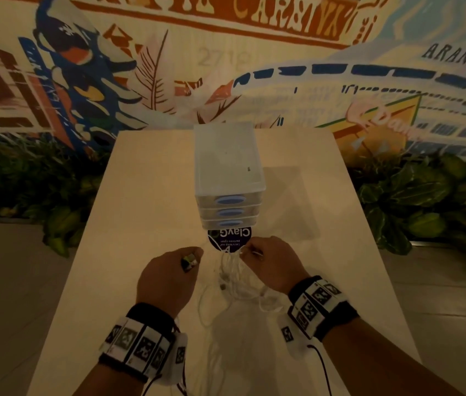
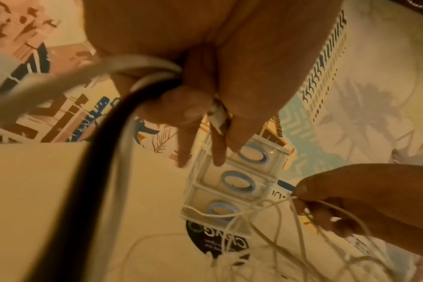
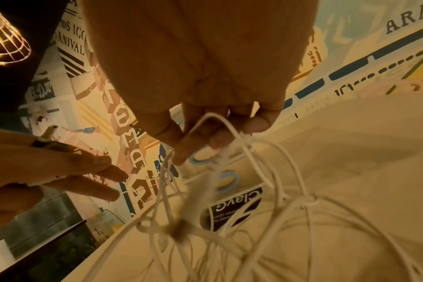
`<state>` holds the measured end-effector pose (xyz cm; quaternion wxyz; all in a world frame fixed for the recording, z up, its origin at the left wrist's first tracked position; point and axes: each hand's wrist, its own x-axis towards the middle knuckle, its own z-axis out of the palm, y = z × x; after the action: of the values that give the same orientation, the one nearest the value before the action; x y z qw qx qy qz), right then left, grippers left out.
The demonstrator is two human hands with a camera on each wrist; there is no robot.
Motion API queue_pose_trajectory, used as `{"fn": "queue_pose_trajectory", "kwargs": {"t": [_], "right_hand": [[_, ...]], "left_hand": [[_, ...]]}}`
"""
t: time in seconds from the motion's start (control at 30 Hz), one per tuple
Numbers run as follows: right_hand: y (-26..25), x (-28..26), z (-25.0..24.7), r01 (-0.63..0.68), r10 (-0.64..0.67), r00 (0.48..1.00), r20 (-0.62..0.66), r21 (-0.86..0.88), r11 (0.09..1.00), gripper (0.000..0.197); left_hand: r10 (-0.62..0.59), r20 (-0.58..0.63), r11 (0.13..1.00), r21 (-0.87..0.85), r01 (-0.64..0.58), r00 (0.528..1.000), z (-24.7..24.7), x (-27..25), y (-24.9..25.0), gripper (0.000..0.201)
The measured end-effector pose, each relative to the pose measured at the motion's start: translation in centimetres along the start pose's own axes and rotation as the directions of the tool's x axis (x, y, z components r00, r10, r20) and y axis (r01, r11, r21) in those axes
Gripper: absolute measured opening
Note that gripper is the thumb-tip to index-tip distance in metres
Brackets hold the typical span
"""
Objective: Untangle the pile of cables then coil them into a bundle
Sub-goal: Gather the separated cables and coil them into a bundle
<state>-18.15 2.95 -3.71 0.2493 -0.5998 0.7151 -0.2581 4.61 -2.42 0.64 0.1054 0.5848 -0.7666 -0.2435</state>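
A tangle of thin white cables (image 1: 233, 277) hangs over the pale table (image 1: 140, 195) between my two hands. My right hand (image 1: 250, 250) pinches several loops of it at the top, and the rest droops to the tabletop; the right wrist view shows the loops (image 3: 254, 158) running through those fingertips. Left of the tangle, my left hand (image 1: 194, 255) pinches a small metallic cable connector (image 2: 218, 116) between thumb and finger, its other fingers held fairly straight. Which strand joins the connector to the tangle is hidden.
A clear plastic drawer unit (image 1: 227, 172) with three blue-handled drawers stands just beyond my hands. A round dark sticker (image 1: 229, 238) lies at its foot. Leafy plants (image 1: 414, 201) flank the table, with a mural wall behind. Wrist-camera leads (image 2: 89, 171) cross the left wrist view.
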Motion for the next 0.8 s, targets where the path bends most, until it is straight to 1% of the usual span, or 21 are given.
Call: {"fn": "queue_pose_trajectory", "kwargs": {"t": [0.07, 0.13, 0.2, 0.3, 0.37, 0.47, 0.57, 0.6, 0.63, 0.7, 0.77, 0.8], "right_hand": [[-0.2, 0.1, -0.2, -0.037, 0.034, 0.999, 0.036, 0.072, 0.997, 0.021], [-0.5, 0.1, -0.6, -0.056, 0.050, 0.997, 0.053, 0.108, 0.993, 0.022], [-0.6, 0.1, -0.9, -0.051, 0.043, 0.998, 0.053, 0.141, 0.989, 0.019], [-0.7, 0.3, -1.3, -0.036, 0.023, 0.996, 0.083, 0.154, 0.987, 0.021], [-0.5, 0.2, -1.6, -0.030, 0.015, 0.994, 0.112, 0.134, 0.990, 0.017], [-0.3, -0.2, -2.3, -0.047, 0.030, 0.984, 0.177, 0.090, 0.995, 0.022], [-0.4, -0.8, -3.0, -0.054, 0.000, 0.962, 0.272, 0.191, 0.980, 0.020], [-0.5, -0.9, -3.2, -0.052, -0.019, 0.958, 0.287, 0.239, 0.970, 0.020], [-0.6, -0.9, -3.4, -0.063, -0.027, 0.956, 0.293, 0.294, 0.954, 0.020], [-0.8, -0.9, -4.0, -0.117, -0.002, 0.963, 0.271, 0.419, 0.900, 0.022], [-1.2, -0.8, -4.6, -0.138, 0.022, 0.974, 0.227, 0.508, 0.850, 0.027], [-1.3, -0.7, -4.8, -0.132, 0.023, 0.977, 0.212, 0.516, 0.846, 0.028]], "left_hand": [[0.099, 0.038, 0.989, -0.111, -0.094, 0.994, 0.6, -0.2, 0.8, 0.026], [0.198, 0.090, 0.968, -0.175, -0.180, 0.976, 1.4, -0.3, 2.0, 0.016], [0.249, 0.130, 0.954, -0.205, -0.220, 0.960, 2.3, -0.3, 3.0, 0.012], [0.250, 0.158, 0.958, -0.182, -0.221, 0.955, 3.9, 0.2, 3.7, 0.017], [0.224, 0.127, 0.969, -0.133, -0.207, 0.966, 4.7, 0.7, 3.7, 0.015], [0.155, 0.096, 0.988, -0.026, -0.153, 0.983, 5.1, 1.3, 3.3, 0.016], [0.095, 0.087, 0.995, -0.024, -0.093, 0.992, 5.0, 1.8, 2.8, 0.007], [0.086, 0.084, 0.996, -0.035, -0.083, 0.993, 5.0, 2.0, 2.6, 0.008], [0.083, 0.084, 0.996, -0.045, -0.080, 0.993, 5.1, 2.1, 2.4, 0.015], [0.108, 0.094, 0.991, -0.084, -0.100, 0.990, 5.1, 2.2, 2.1, 0.022], [0.187, 0.127, 0.977, -0.125, -0.171, 0.974, 5.2, 1.9, 2.2, 0.030], [0.236, 0.144, 0.966, -0.139, -0.216, 0.961, 5.3, 1.7, 2.3, 0.033]]}}
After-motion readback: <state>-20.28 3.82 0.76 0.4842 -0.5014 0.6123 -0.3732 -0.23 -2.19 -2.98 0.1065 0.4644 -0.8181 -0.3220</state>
